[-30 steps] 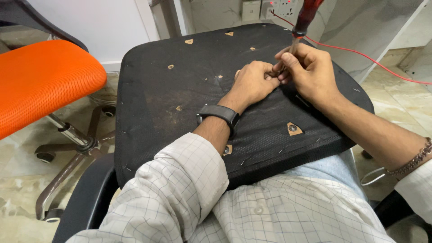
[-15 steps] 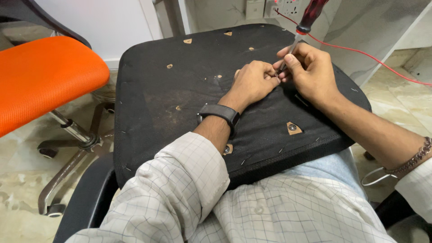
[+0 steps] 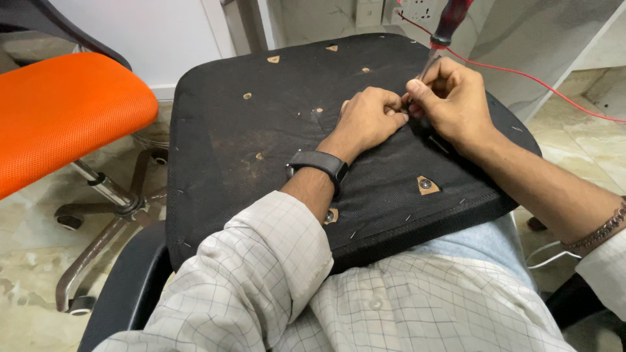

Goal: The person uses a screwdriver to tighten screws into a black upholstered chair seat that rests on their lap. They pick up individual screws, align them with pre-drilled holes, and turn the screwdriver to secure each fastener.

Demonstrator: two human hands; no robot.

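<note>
Orange mesh-covered office chair seat (image 3: 62, 114) stands at the left of the scene, on a chrome stem above a dark wheeled base, well apart from the work.

Black fabric-covered chair seat panel (image 3: 248, 163), underside up, lies across the person's lap at centre. Small tan cut-outs with metal fittings dot its surface, and staples line its near edge.

Left hand (image 3: 368, 117), with a black wrist band (image 3: 319, 163) on its forearm, rests on the far right part of the panel. Its fingers are curled and pinched at a small spot on the fabric. What they pinch cannot be made out.

Right hand (image 3: 450, 98) lies just to the right, touching the left hand's fingertips, and is closed around the metal shaft of a red-handled screwdriver (image 3: 447, 26).

Key relation: the screwdriver's long axis runs steeply down, the handle up and far-right, the tip at the pinch point between the two hands. Both hands are at that point; the right carries the tool.

A red wire (image 3: 541, 81) trails over the floor at far right.
</note>
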